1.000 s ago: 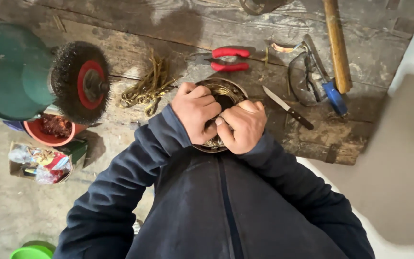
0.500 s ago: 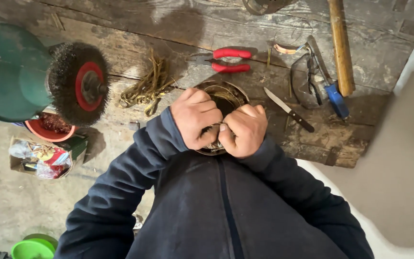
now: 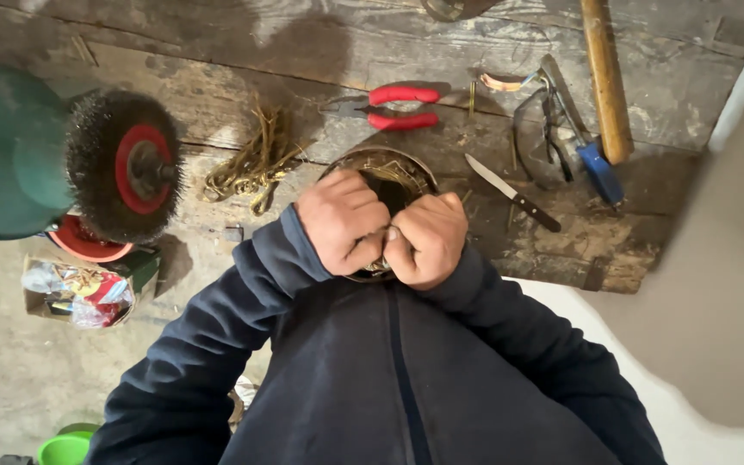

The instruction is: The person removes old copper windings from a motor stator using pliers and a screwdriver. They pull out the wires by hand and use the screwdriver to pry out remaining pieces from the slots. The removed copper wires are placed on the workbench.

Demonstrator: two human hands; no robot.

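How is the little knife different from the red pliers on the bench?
The knife has a dark handle; the pliers have bright red handles. The knife is one thin straight blade lying slantwise; the pliers have two handles joined to short jaws and lie nearly level. The knife lies to the right of the round bowl under the hands; the pliers lie beyond it. Both are hand tools lying untouched on the worn wooden bench.
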